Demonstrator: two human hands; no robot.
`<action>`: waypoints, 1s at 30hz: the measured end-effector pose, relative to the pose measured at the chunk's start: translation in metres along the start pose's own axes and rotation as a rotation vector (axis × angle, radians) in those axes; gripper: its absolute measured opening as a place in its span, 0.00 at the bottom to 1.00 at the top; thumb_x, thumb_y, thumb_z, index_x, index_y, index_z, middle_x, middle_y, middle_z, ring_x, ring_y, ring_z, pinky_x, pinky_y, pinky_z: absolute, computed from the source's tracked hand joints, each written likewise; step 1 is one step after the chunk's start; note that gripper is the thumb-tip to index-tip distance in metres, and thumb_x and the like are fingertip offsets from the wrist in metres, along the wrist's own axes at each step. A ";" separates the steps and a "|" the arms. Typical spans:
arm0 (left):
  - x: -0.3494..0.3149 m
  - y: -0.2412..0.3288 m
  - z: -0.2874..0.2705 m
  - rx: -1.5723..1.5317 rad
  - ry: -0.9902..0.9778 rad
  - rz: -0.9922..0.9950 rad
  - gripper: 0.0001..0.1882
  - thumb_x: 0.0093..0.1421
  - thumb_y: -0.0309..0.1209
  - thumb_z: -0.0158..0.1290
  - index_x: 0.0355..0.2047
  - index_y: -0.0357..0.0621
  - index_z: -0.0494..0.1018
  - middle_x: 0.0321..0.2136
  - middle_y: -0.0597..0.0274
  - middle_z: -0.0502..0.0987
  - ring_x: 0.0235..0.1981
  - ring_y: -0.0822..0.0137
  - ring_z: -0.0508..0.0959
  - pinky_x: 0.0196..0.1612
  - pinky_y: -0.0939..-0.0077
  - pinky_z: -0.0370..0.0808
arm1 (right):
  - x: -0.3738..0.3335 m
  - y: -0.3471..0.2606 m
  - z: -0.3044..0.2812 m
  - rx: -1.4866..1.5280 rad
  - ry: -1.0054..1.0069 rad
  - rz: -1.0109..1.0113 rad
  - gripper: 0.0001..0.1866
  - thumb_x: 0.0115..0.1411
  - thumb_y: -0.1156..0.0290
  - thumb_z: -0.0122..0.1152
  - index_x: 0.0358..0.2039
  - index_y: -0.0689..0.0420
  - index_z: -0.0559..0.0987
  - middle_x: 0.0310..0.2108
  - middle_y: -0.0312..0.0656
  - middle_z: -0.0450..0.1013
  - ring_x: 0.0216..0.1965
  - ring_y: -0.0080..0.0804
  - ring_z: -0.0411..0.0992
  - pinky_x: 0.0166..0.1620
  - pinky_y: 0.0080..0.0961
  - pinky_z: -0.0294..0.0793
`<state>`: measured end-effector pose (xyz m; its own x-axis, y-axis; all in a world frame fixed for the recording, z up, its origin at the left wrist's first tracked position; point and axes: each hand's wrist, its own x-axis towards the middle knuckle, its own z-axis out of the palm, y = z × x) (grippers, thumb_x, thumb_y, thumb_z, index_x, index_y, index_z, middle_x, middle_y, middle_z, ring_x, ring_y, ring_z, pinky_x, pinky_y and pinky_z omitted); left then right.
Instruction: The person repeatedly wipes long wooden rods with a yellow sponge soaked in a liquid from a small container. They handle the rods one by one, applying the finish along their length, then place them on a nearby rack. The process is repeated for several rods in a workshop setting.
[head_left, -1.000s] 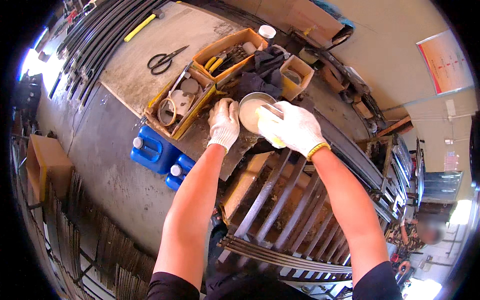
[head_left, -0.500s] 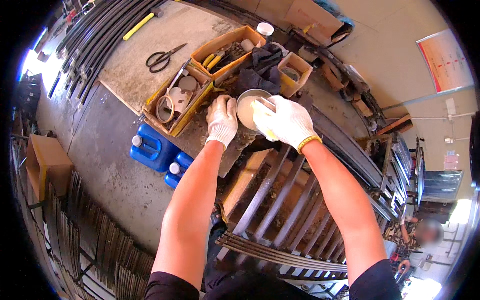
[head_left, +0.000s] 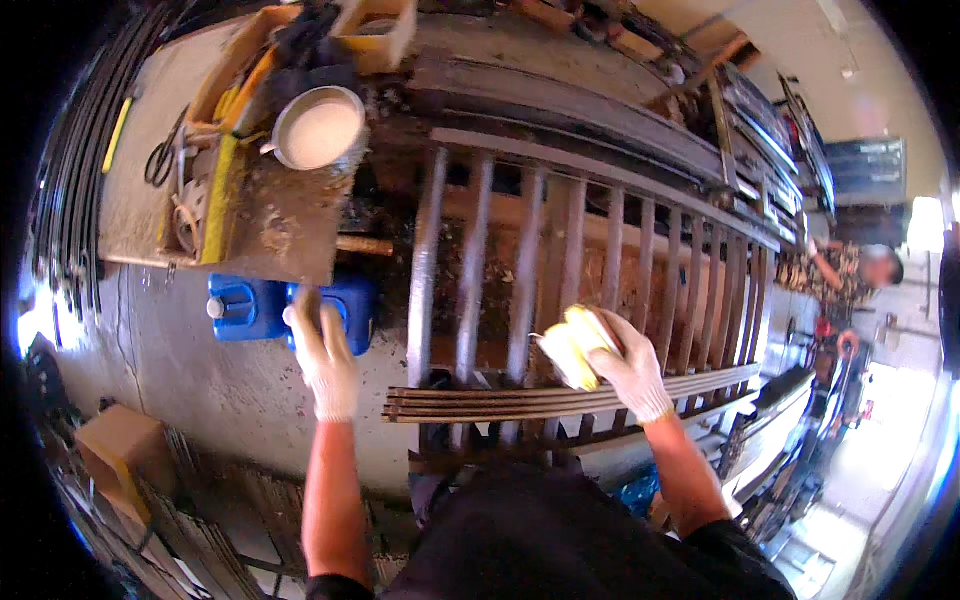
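My right hand (head_left: 634,366), in a white knitted glove, is closed round a pale yellow pad (head_left: 573,348); I cannot tell whether it is a sponge or a folded cloth. The pad hovers just above several long thin strips (head_left: 500,400) lying side by side across the near end of a barred metal rack (head_left: 524,265). Also gloved, my left hand (head_left: 326,358) is in front of the blue jugs (head_left: 340,305), fingers stretched and holding nothing, slightly smeared by motion. A round metal pot (head_left: 318,128) of beige liquid stands on the worktable's corner at the left.
Beside the pot are a wooden box (head_left: 217,215) with tools, a small open box (head_left: 385,42) and dark cloth (head_left: 315,62). Scissors (head_left: 163,160) lie farther left. A cardboard box (head_left: 118,450) sits at lower left. Another person (head_left: 835,272) is at the far right.
My view has swung right. My right hand has taken the pad away from the pot to above the strips. My left hand has left the worktable beside the pot and come nearer.
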<state>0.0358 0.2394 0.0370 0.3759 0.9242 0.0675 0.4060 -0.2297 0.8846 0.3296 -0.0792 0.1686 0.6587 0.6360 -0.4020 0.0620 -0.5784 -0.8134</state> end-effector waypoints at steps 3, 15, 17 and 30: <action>-0.121 0.017 0.010 0.239 -0.077 -0.174 0.27 0.82 0.36 0.56 0.74 0.32 0.70 0.68 0.35 0.77 0.70 0.38 0.77 0.75 0.49 0.71 | -0.085 0.090 -0.042 0.347 0.318 0.132 0.37 0.69 0.67 0.71 0.75 0.70 0.74 0.66 0.48 0.80 0.65 0.34 0.79 0.67 0.34 0.80; -0.178 0.031 0.095 0.999 0.070 -0.330 0.42 0.79 0.55 0.57 0.80 0.41 0.62 0.69 0.32 0.74 0.69 0.32 0.75 0.70 0.38 0.75 | -0.186 0.290 -0.210 -0.076 0.766 0.241 0.37 0.71 0.63 0.69 0.76 0.67 0.73 0.65 0.55 0.82 0.64 0.44 0.81 0.68 0.39 0.78; -0.177 0.019 0.099 1.031 0.100 -0.332 0.41 0.79 0.54 0.58 0.81 0.43 0.62 0.70 0.33 0.73 0.69 0.32 0.75 0.69 0.38 0.76 | -0.188 0.305 -0.231 -0.156 0.772 0.247 0.37 0.71 0.62 0.70 0.76 0.64 0.74 0.63 0.57 0.84 0.63 0.47 0.84 0.66 0.40 0.80; -0.196 0.020 0.099 0.985 0.106 -0.316 0.37 0.77 0.48 0.60 0.79 0.48 0.64 0.67 0.37 0.75 0.66 0.33 0.75 0.65 0.35 0.77 | -0.198 0.308 -0.201 -0.456 0.668 0.268 0.39 0.68 0.60 0.73 0.76 0.59 0.73 0.55 0.61 0.86 0.54 0.62 0.87 0.57 0.51 0.85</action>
<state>0.0530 0.0234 -0.0044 0.0780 0.9967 -0.0201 0.9918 -0.0756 0.1034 0.3687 -0.4865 0.0819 0.9895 0.0958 -0.1081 0.0420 -0.9067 -0.4197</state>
